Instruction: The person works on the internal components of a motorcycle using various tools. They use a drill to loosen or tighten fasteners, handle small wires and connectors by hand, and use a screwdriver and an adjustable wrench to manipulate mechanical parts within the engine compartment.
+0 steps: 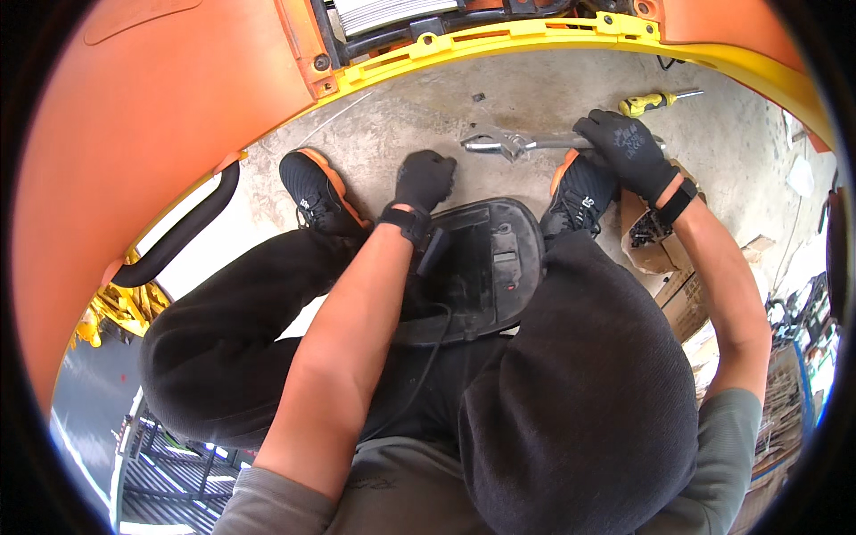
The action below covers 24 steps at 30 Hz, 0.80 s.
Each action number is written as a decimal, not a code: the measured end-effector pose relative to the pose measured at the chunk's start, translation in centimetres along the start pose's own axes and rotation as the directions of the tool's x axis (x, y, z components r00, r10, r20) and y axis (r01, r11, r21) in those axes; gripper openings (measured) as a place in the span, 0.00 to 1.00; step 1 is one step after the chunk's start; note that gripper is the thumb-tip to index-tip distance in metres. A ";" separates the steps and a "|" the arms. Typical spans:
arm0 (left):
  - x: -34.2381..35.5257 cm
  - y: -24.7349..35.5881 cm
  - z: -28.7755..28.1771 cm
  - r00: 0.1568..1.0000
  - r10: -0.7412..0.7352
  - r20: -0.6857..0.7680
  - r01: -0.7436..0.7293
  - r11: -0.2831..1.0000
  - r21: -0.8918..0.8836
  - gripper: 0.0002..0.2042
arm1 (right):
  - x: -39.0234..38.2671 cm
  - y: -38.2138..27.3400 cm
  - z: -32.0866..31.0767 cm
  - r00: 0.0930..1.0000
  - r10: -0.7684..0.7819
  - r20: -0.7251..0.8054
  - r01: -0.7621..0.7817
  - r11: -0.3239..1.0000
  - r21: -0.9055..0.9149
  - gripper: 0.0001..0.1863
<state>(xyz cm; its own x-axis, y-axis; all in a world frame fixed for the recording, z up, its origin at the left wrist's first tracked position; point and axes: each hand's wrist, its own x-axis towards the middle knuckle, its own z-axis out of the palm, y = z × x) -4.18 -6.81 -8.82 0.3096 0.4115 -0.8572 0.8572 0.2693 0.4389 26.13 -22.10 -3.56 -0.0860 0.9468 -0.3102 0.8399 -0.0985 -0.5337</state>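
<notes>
My right hand point(627, 152), in a black work glove, is closed over the handle of an adjustable wrench point(513, 144) low over the concrete floor. The silvery jaw end of the wrench points left, toward the space in front of my left hand. My left hand point(424, 181), also gloved, is curled into a fist above the near floor, apart from the wrench. Whatever it holds, if anything, is hidden inside the fingers. Just beyond my right hand lies a yellow-handled screwdriver point(649, 103), its metal shaft pointing right.
An orange machine body point(178, 98) with a yellow curved frame edge point(499, 37) arches over the front and left. A black plastic seat-shaped part point(508, 267) sits between my legs. An open cardboard box point(655, 254) with small dark hardware stands right of my right shoe point(580, 198).
</notes>
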 end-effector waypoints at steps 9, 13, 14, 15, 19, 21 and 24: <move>-2.9 1.0 2.2 0.952 0.297 0.073 -0.301 0.868 0.395 0.16 | 1.0 0.0 1.0 0.993 0.104 -0.047 -0.103 0.994 0.020 0.15; -2.6 1.3 2.4 0.978 0.202 0.050 -0.206 0.911 0.356 0.16 | 1.7 0.3 1.8 0.992 0.084 -0.093 -0.078 0.995 0.061 0.15; -3.0 1.6 2.3 0.929 0.361 0.078 -0.360 0.839 0.409 0.16 | 1.9 0.4 2.0 0.989 0.103 -0.103 -0.097 0.993 0.060 0.14; -3.2 1.6 2.4 0.894 0.436 0.101 -0.435 0.791 0.429 0.16 | 2.1 0.5 2.2 0.989 0.108 -0.099 -0.102 0.993 0.063 0.14; -3.2 1.5 2.3 0.872 0.477 0.111 -0.481 0.791 0.377 0.15 | 2.4 1.3 2.8 0.979 0.197 -0.054 -0.199 0.980 -0.029 0.12; -2.6 1.8 2.0 0.810 0.564 0.162 -0.555 0.646 0.523 0.15 | 3.0 1.9 2.5 0.987 0.159 -0.033 -0.161 0.986 -0.037 0.12; -2.1 0.8 2.0 0.812 0.561 0.160 -0.547 0.637 0.543 0.14 | 1.3 0.7 2.6 0.990 0.132 -0.055 -0.128 0.990 0.065 0.16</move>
<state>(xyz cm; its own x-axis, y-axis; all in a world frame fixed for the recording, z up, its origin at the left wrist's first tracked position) -3.30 -9.22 -7.20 0.7981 0.3456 -0.4936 0.6004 -0.5263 0.6021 25.22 -21.76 -6.37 0.0548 0.9409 -0.3342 0.8075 -0.2386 -0.5395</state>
